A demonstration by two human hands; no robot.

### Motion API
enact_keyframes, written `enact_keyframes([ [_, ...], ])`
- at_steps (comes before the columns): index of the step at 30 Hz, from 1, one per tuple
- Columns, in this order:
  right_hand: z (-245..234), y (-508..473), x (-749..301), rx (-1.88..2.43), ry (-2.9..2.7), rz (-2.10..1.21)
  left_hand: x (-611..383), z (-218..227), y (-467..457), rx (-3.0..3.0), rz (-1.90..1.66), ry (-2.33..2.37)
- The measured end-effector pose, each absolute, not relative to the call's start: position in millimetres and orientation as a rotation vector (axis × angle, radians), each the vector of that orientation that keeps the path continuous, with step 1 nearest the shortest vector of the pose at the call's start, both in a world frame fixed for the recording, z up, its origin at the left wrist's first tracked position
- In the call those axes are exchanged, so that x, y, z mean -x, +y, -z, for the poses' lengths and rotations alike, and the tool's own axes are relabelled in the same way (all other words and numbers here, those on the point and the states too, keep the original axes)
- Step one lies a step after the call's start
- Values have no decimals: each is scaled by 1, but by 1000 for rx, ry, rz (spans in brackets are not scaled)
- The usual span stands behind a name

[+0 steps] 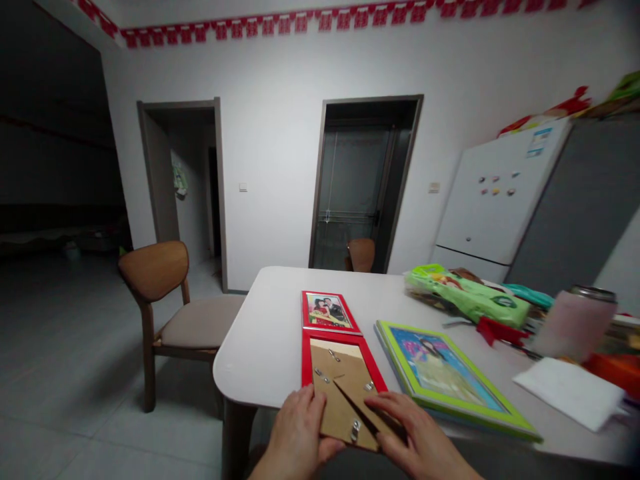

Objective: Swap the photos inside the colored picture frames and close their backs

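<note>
On the table before me lies a red double photo frame (306,353). Its far half shows a photo (327,310) of two people. A brown backing board (345,407) with several metal clips and a slanted stand flap covers most of the near half, with a pale strip showing at its far edge. My left hand (300,427) grips the board's near left corner, fingers on top and thumb at the near edge. At the right side, my right hand (415,427) is closed on the board by the flap. What lies under the board is hidden.
A green-framed picture (445,373) lies right of the red frame on the white table (265,333). Further right are a green packet (475,300), a pink bottle (575,323) and white paper (573,390). A wooden chair (155,273) stands at the left.
</note>
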State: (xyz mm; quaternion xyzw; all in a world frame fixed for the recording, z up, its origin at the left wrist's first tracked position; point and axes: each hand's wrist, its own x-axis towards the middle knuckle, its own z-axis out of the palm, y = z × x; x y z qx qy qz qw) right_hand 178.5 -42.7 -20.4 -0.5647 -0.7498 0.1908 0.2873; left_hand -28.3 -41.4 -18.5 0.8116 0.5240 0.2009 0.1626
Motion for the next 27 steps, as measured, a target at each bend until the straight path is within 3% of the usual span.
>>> enact_keyframes([
  [14,39,-9,-178,1615,-2131,-109,13,22,-15,-2375,-512,1537],
  [27,37,25,-173,1781,-2187,158,25,40,-16,-2493,-628,1241],
])
